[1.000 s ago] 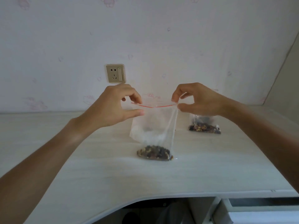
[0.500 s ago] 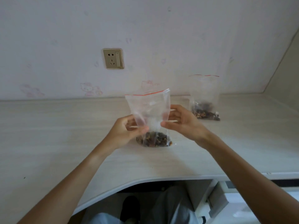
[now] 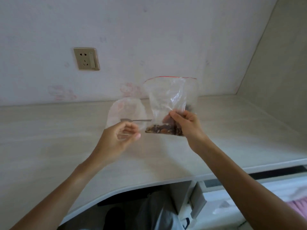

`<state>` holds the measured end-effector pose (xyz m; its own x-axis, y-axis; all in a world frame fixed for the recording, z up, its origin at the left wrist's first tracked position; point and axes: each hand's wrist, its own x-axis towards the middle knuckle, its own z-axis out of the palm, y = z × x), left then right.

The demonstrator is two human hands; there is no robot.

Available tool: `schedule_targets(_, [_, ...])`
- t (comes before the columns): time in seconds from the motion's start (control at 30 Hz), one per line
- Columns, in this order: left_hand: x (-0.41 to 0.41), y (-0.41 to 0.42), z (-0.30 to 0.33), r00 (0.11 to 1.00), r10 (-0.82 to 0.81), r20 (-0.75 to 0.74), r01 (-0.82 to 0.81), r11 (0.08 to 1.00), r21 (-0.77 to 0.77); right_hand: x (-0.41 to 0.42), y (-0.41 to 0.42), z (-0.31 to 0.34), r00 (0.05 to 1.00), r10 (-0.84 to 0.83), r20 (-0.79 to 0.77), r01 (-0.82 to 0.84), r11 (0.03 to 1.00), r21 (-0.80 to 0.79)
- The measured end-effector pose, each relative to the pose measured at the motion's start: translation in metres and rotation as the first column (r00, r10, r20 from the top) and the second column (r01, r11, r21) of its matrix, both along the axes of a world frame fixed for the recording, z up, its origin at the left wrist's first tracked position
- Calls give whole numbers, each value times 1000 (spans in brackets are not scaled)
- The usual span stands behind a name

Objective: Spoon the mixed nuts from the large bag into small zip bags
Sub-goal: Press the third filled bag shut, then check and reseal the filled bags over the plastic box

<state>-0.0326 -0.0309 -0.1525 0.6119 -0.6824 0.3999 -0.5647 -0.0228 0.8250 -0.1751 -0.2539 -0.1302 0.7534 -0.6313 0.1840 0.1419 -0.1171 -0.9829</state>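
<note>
The right hand (image 3: 186, 125) pinches a small zip bag (image 3: 167, 103) of mixed nuts (image 3: 163, 130) upright above the counter (image 3: 49, 138), while the left hand (image 3: 119, 138) curls beside a blurred clear bag (image 3: 126, 112).
</note>
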Motion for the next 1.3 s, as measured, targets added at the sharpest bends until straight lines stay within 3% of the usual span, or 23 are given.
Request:
schedule_targets(0.1, [-3,17,-22,963,-3,270,-50,981,190,-9,-47,8,993,-121,-1,121,993,-2])
schedule_targets(0.27, [-5,25,-41,914,-38,404,-66,968,242,0,-96,-5,944,-273,-183,236,951,-201])
schedule_targets(0.33, [-2,24,-42,915,-34,401,-74,966,249,4,-106,-10,913,-351,-207,289,916,-280])
schedule_targets(0.53, [-2,25,-45,933,2,359,-97,964,247,-8,-108,4,857,-441,-267,352,879,-321])
schedule_targets(0.63, [-11,26,-33,962,30,271,-95,968,231,-35,-85,26,845,-504,-178,410,825,-388])
schedule_targets(0.7, [-23,27,-20,968,40,248,-97,971,221,-56,-60,37,910,-410,-69,362,863,-351])
schedule_targets(0.77, [-44,41,-10,974,60,218,-101,978,181,-80,-22,39,975,-223,-6,207,913,-351])
schedule_targets(0.9, [-97,97,-10,987,74,141,-84,994,65,-127,46,18,993,108,-47,-118,883,-455])
schedule_targets(1.0, [-127,136,-26,994,98,56,-103,989,104,-143,80,-9,945,265,-190,-324,823,-466])
schedule_targets(1.1, [-147,156,-45,984,168,-59,-153,966,210,-139,107,-32,858,377,-349,-493,795,-353])
schedule_targets(1.3, [-173,201,-26,878,391,-274,-266,877,399,-105,147,-10,686,501,-527,-634,768,-94])
